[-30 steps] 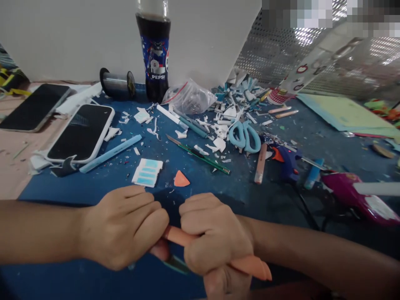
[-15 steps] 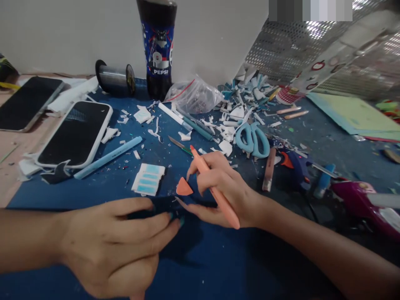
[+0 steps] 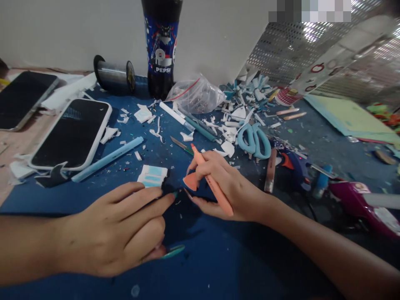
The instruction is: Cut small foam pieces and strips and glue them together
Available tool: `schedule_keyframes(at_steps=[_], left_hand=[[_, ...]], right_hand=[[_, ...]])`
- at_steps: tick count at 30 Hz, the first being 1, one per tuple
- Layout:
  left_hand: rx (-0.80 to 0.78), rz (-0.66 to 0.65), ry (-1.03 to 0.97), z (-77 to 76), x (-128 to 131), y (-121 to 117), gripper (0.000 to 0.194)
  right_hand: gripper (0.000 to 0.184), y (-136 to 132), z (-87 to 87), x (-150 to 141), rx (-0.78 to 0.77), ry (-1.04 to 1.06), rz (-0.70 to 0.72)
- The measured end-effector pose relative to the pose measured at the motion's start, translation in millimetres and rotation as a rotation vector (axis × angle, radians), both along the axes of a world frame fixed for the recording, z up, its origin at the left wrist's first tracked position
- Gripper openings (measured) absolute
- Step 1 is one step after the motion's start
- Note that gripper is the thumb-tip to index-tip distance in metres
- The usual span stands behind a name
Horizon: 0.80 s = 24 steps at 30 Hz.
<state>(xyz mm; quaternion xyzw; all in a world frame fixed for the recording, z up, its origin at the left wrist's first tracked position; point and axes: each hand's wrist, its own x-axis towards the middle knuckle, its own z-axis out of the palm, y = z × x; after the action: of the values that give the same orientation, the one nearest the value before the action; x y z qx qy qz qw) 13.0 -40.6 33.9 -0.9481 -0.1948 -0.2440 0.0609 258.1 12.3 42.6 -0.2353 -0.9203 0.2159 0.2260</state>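
Note:
My right hand [image 3: 226, 185] is closed around an orange marker [image 3: 218, 195], its tip pointing up and away from me. A small orange wedge-shaped piece [image 3: 190, 181] sits at the fingertips of that hand; whether they pinch it I cannot tell. My left hand [image 3: 125, 227] is open over the blue mat [image 3: 200, 266], fingers stretched toward the right and thumb apart below, holding nothing visible. Just beyond its fingers lies a white piece with light-blue stripes [image 3: 153, 176], partly covered by them. A craft knife [image 3: 181, 144] rests beyond the marker tip.
Two phones [image 3: 73, 133] and a light-blue marker [image 3: 108, 159] lie left. Behind stand a Pepsi bottle [image 3: 161, 54], a wire spool [image 3: 114, 76] and a plastic bag [image 3: 196, 96]. Scissors [image 3: 254, 141], foam scraps [image 3: 231, 133] and a magenta glue gun [image 3: 359, 204] are right.
My left hand has turned, its thumb now showing, and its fingers now overlap the striped piece. My right hand still holds the orange marker, with the orange piece closer against its fingers.

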Motion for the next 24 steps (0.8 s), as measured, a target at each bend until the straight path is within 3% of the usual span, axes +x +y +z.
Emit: schedule_keyframes(at_steps=[3,6,9,13,16,19,24], left_hand=[[0.013,-0.011,-0.009,4.0,3,2,0.023],[-0.044,-0.023,0.009,3.9,6,3,0.019],[-0.085,-0.020,0.064,1.6,8,3,0.020],[-0.084,-0.020,0.135,-1.7,9,3,0.024],[-0.092,-0.009,0.142,-2.8,10,4,0.026],[-0.090,0.000,0.143,-2.1,10,4,0.024],[-0.083,0.000,0.137,0.3,10,2,0.020]], right_hand=[[0.025,-3,-1.3,-1,0.063,0.139,-0.069],[0.023,-9,-0.4,-3,0.062,0.353,-0.287],[0.013,-12,0.1,-7,-0.144,0.503,-0.422],[0.034,-15,-5.1,-16,-0.476,0.574,-0.355],[0.026,-17,-11.5,-21,-0.594,0.595,-0.366],[0.013,-15,-17.6,-21,-0.541,0.635,-0.376],[0.017,-10,-25.2,-17,-0.325,0.589,-0.327]])
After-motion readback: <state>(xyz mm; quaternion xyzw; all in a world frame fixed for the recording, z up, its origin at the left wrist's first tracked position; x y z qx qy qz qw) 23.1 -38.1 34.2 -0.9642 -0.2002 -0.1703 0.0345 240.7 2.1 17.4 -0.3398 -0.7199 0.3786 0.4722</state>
